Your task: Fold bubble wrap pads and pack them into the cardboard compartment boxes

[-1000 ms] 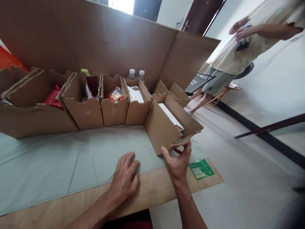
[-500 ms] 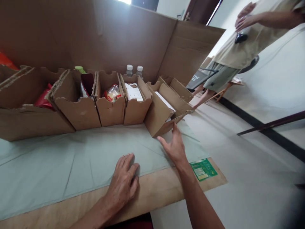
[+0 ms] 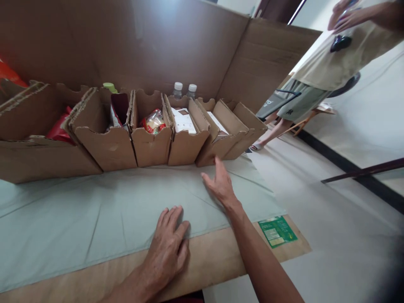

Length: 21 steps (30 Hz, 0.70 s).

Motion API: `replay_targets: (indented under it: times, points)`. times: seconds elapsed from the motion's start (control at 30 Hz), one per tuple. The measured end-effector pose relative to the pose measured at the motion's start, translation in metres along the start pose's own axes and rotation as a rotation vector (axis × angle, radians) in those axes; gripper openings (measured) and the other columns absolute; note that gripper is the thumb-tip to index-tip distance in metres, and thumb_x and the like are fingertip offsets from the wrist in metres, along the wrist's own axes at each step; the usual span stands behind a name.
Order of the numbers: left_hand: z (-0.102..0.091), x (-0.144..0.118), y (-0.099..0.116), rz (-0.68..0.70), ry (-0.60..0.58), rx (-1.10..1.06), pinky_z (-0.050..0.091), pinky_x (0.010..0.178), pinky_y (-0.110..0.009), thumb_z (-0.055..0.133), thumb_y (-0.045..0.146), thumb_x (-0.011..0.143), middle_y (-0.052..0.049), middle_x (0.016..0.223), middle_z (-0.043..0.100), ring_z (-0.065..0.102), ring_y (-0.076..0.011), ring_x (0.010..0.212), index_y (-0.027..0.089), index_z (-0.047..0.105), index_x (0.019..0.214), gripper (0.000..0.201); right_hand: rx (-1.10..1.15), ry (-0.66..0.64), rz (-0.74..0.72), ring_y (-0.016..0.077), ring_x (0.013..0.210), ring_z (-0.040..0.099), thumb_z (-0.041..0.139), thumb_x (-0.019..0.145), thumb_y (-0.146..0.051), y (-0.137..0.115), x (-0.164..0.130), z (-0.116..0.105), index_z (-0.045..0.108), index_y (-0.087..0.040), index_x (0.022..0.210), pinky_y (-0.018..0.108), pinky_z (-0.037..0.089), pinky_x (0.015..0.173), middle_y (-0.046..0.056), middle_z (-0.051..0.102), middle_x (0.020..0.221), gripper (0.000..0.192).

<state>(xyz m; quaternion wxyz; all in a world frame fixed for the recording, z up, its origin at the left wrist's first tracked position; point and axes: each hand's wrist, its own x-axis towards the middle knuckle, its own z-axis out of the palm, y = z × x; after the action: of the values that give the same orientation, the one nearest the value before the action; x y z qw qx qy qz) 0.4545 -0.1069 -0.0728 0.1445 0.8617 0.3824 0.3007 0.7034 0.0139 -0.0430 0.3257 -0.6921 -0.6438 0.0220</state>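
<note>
My right hand point(image 3: 220, 183) has its thumb and forefinger spread at the lower front of a cardboard bin point(image 3: 217, 148) at the right of the row. The forefinger's tip is at the bin's front face; whether it presses there I cannot tell. Inside that bin shows a white flat item point(image 3: 217, 122). To its left stands another bin point(image 3: 187, 148) with a white box point(image 3: 183, 120) in it. My left hand point(image 3: 168, 244) lies with fingers stretched out on the cloth point(image 3: 126, 214) near the table's front edge, holding nothing.
Further left, cardboard bins hold a red-and-clear packet point(image 3: 153, 121), a dark red pack point(image 3: 119, 108) and a red bag point(image 3: 61, 126). Two white-capped bottles point(image 3: 178, 89) stand behind, before a tall cardboard screen point(image 3: 189, 46). A green label point(image 3: 277, 231) is on the table corner. Another person point(image 3: 334, 67) stands at right.
The right-hand bin, askew before, now stands in line against its neighbour. My right hand has slid from its front right toward the left. The left hand stays on the cloth.
</note>
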Motion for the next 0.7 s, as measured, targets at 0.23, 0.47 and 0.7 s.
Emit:
replay_targets:
  times: [0.23,0.47,0.7]
  points:
    - [-0.003,0.002,0.004,-0.036,-0.025,-0.017,0.046,0.115,-0.07,0.053,0.004,0.08,-0.02,0.148,0.057,0.054,-0.0378,0.14,0.018,0.065,0.119,0.044,0.136,0.102,-0.068,0.0298,0.11,0.071,0.058,0.089,-0.039,-0.026,0.008,-0.026,0.054,-0.014,0.145,0.053,0.057,0.1,0.019,0.069,0.132,0.061]
    - [-0.001,0.003,-0.002,-0.041,0.119,-0.064,0.053,0.109,-0.065,0.054,0.007,0.086,-0.021,0.147,0.058,0.058,-0.0362,0.136,0.019,0.067,0.118,0.037,-0.099,-0.131,-0.142,0.0227,0.082,0.071,0.054,0.092,-0.026,-0.125,0.069,-0.045,0.052,-0.022,0.151,0.036,0.053,0.081,0.005,0.078,0.094,0.059]
    - [-0.011,0.013,-0.018,-0.156,0.369,-0.146,0.064,0.093,-0.053,0.054,0.01,0.091,-0.018,0.148,0.056,0.062,-0.0332,0.13,0.021,0.064,0.124,0.036,-0.229,-0.147,-0.076,0.0284,0.084,0.073,0.05,0.094,-0.026,-0.133,0.053,-0.057,0.072,-0.02,0.102,0.035,0.047,0.072,0.011,0.079,0.091,0.024]
